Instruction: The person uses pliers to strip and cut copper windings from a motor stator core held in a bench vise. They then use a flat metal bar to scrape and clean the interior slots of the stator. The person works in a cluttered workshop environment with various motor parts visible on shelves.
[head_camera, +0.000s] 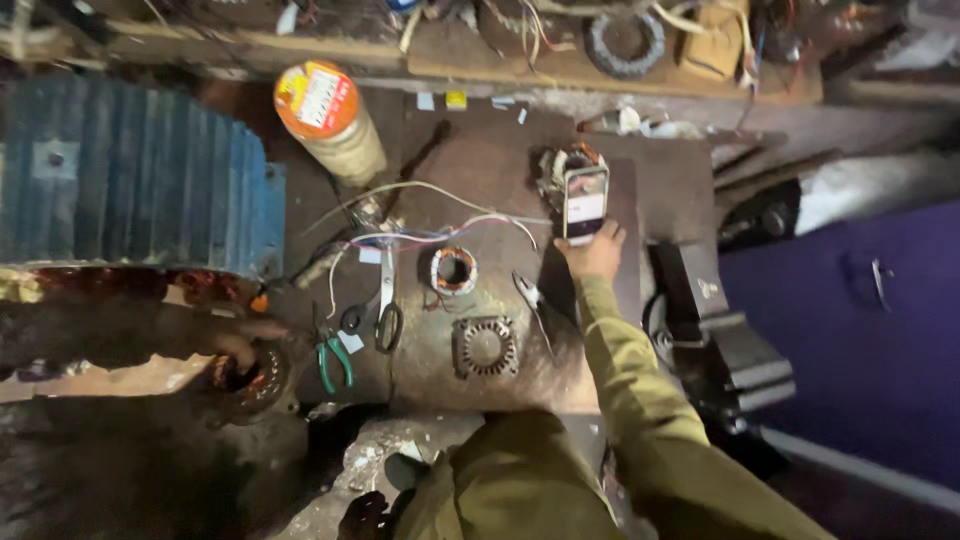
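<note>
My right hand (594, 254), in an olive sleeve, reaches forward over the metal bench (480, 160). It grips the lower end of a smartphone (585, 200) with a lit screen. The phone stands against a small wound coil part (560, 165). My left hand is not in view. A small stator with copper windings (454, 270) and a square fan frame (485, 346) lie left of my forearm. Grey pliers (533, 303) lie beside my wrist.
Another person's arm (130, 335) comes from the left, its hand in a round stator (250, 375). A blue ribbed motor housing (130, 170), an orange-lidded jar (330, 120), scissors (388, 312), green-handled pliers (335, 360), loose wires (420, 228) and a vise (715, 335) surround the bench.
</note>
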